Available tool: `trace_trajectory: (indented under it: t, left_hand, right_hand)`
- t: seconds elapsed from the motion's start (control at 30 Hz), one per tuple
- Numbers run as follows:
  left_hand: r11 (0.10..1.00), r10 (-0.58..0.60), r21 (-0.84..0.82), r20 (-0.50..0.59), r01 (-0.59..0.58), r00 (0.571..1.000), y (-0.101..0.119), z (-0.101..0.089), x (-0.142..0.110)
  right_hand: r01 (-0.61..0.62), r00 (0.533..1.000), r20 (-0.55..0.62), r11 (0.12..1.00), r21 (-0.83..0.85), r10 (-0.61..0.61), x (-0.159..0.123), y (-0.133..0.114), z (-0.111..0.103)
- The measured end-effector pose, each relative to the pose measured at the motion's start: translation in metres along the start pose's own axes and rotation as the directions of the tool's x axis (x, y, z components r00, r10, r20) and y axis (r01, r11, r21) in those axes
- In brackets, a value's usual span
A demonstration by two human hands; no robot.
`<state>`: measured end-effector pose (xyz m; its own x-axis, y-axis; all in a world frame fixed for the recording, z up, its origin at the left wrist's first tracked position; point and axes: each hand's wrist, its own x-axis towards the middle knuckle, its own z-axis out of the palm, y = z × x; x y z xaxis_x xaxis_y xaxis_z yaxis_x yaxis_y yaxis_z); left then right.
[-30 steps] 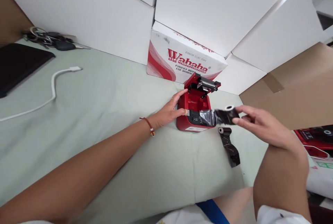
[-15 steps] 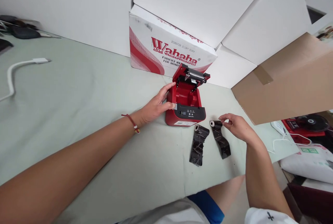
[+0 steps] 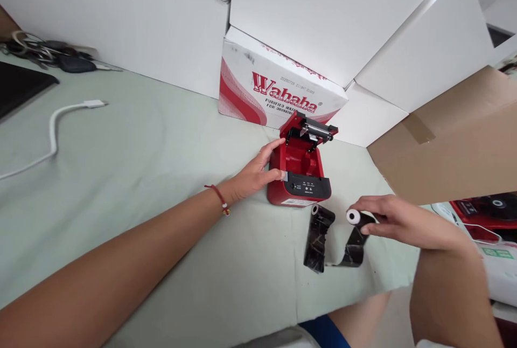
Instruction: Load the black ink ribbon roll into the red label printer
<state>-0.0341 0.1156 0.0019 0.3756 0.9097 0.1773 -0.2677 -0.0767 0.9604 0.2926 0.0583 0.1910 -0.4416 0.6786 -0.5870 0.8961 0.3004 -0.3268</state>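
A small red label printer stands with its lid tipped up and its hollow red bay showing. My left hand braces the printer's left side, thumb at the front corner and fingers toward the back. Just right of the printer, my right hand pinches a black label roll with a white core. The roll is lifted, its loose strip hanging down near the table. Between that roll and the printer's front lies another black label roll, partly unwound.
A Wahaha carton stands behind the printer against white boxes. At the left lie a white cable, keys and a black flat object. A brown cardboard box borders the right side.
My right hand has set the first black roll down before the printer, then taken hold of the second one and lifted it. My left hand stays on the printer.
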Motion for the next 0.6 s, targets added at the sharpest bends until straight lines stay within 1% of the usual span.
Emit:
trace_trajectory:
  t: [0.03,0.07,0.13,0.2,0.23,0.27,0.33,0.4,0.47,0.6]
  left_hand:
    - [1.000,0.000,-0.003,0.007,0.000,1.000,0.000,0.000,0.000]
    - [1.000,-0.001,-0.002,0.010,0.001,1.000,-0.002,-0.001,0.000]
    - [1.000,0.012,0.005,0.011,-0.012,1.000,-0.005,-0.001,0.000]
    - [0.999,0.049,0.021,-0.001,-0.049,0.999,-0.010,-0.001,0.001]
    - [0.997,0.069,0.032,-0.011,-0.069,0.998,-0.012,-0.001,0.002]
    - [0.995,0.086,0.043,-0.021,-0.086,0.996,-0.014,-0.001,0.002]
    - [0.993,0.104,0.059,-0.034,-0.102,0.994,-0.016,0.000,0.003]
    - [0.992,0.114,0.064,-0.033,-0.112,0.993,-0.015,0.001,0.003]
    - [0.990,0.123,0.072,-0.022,-0.121,0.992,-0.014,0.001,0.003]
    - [0.989,0.121,0.091,-0.016,-0.119,0.993,-0.014,0.001,0.004]
  right_hand:
    - [0.044,0.999,-0.002,0.999,0.001,-0.044,-0.005,-0.017,-0.011]
    - [0.075,0.996,-0.048,0.997,-0.017,-0.076,-0.004,-0.033,-0.020]
    - [0.111,0.976,-0.177,0.989,-0.101,-0.127,0.011,-0.058,-0.031]
    - [0.077,0.941,-0.305,0.971,-0.228,-0.146,0.042,-0.076,-0.035]
    - [0.028,0.928,-0.347,0.955,-0.297,-0.135,0.061,-0.082,-0.035]
    - [-0.030,0.925,-0.363,0.932,-0.362,-0.111,0.079,-0.087,-0.036]
    - [-0.113,0.941,-0.333,0.879,-0.462,-0.054,0.114,-0.094,-0.035]
    - [-0.115,0.963,-0.266,0.853,-0.510,-0.030,0.139,-0.098,-0.034]
    - [-0.088,0.972,-0.230,0.852,-0.516,-0.039,0.155,-0.098,-0.031]
    - [-0.082,0.969,-0.243,0.861,-0.502,-0.049,0.170,-0.094,-0.021]
